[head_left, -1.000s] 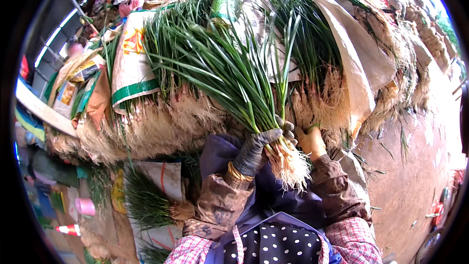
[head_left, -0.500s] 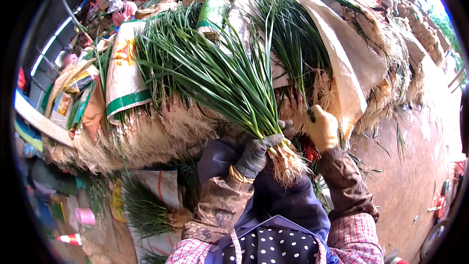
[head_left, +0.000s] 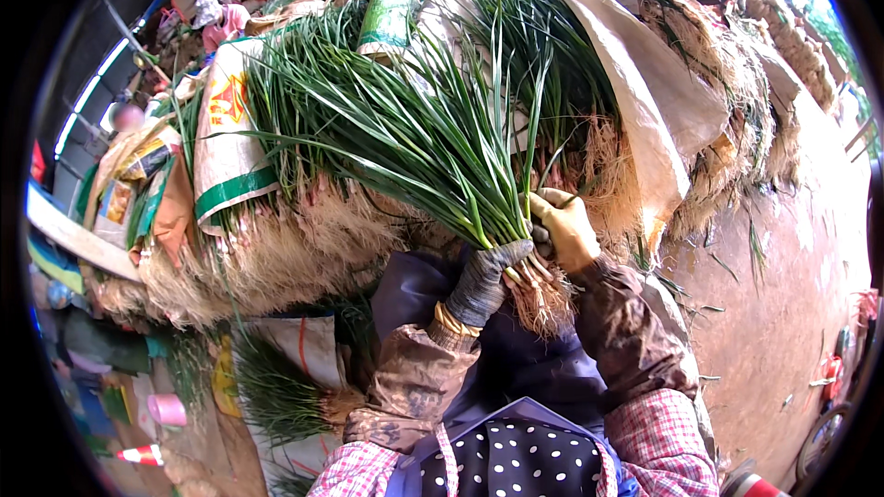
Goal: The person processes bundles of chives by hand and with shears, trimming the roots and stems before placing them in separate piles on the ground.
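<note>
My left hand (head_left: 481, 285), in a dark grey wrapped glove, is closed round the lower stems of a bunch of green garlic (head_left: 451, 170). Its long leaves fan up and to the left, while the pale stems and stringy roots (head_left: 541, 299) hang out to the right of the fist. My right hand (head_left: 566, 228), gloved in pale yellow, is at the right side of the bunch, thumb and fingers pinched on a stalk there. Its fingertips are partly hidden. Just beyond lies a thick row of more green garlic (head_left: 543, 64), roots toward me.
White sacking (head_left: 612, 83) and a green-edged sack (head_left: 230, 138) lie over the heap. A smaller bundle (head_left: 285, 396) rests at my lower left, near a pink roll (head_left: 167, 409) and a fallen cone (head_left: 141, 455). Brown floor (head_left: 764, 313) stretches to the right. Other people work at the far side.
My right hand has moved left and slightly up from beside the bunch to its stems, closing on a stalk. The bunch in my left hand has shifted slightly left.
</note>
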The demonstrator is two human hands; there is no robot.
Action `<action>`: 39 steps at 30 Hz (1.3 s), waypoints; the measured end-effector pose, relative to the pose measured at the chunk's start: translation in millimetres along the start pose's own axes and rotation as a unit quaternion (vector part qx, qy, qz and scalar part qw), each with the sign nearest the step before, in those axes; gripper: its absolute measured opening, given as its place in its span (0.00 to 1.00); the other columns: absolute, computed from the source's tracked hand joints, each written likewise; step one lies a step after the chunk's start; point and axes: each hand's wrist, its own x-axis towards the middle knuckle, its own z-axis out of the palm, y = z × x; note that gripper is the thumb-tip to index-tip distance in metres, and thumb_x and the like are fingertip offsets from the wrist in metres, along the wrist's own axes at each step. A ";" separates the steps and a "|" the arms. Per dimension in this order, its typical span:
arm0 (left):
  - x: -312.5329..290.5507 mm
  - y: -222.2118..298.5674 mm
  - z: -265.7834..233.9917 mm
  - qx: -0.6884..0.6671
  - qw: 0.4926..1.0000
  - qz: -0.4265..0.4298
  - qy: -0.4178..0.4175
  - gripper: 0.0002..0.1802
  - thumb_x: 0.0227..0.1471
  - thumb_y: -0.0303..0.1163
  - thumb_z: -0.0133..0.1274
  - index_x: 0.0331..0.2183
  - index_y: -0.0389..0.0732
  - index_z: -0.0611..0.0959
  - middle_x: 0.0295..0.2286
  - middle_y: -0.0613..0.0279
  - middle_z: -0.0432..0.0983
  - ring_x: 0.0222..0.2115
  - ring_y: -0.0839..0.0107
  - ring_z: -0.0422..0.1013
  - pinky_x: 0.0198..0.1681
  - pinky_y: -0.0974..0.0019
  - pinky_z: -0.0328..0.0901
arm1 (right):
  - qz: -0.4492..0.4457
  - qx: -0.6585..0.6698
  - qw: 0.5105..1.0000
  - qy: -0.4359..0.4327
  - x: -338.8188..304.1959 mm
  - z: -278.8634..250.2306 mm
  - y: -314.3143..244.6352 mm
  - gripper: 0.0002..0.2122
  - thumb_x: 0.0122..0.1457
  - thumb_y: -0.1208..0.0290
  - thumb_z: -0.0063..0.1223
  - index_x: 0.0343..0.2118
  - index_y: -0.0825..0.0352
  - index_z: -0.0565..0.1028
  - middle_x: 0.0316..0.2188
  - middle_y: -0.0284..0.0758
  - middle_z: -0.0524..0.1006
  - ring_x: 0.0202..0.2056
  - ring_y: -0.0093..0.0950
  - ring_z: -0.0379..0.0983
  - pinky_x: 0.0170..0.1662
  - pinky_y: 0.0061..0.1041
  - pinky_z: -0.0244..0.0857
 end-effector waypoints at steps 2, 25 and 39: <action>1.2 -3.1 -4.5 -0.039 0.999 -0.011 -0.018 0.13 0.44 0.31 0.54 0.33 0.33 0.77 0.28 0.59 0.75 0.29 0.70 0.71 0.34 0.70 0.67 | -0.191 -0.097 0.973 0.082 24.4 5.3 18.9 0.08 0.55 0.70 0.51 0.33 0.71 0.74 0.17 0.28 0.73 0.20 0.16 0.67 0.22 0.15 0.60; 0.3 -4.9 -14.4 -0.016 0.998 -0.028 0.052 0.10 0.46 0.23 0.52 0.35 0.34 0.77 0.28 0.62 0.75 0.27 0.74 0.72 0.30 0.74 0.68 | -0.213 -0.130 0.967 0.045 -16.0 0.3 21.0 0.09 0.52 0.71 0.56 0.34 0.70 0.77 0.23 0.32 0.76 0.25 0.23 0.70 0.31 0.17 0.63; -2.8 14.3 -16.5 -0.002 1.000 -0.024 -0.008 0.25 0.43 0.28 0.57 0.45 0.32 0.70 0.28 0.56 0.74 0.28 0.66 0.72 0.33 0.64 0.70 | 0.064 -0.755 0.647 -0.083 -74.8 -109.8 104.0 0.19 0.47 0.52 0.50 0.27 0.66 0.78 0.22 0.44 0.75 0.27 0.39 0.74 0.32 0.35 0.68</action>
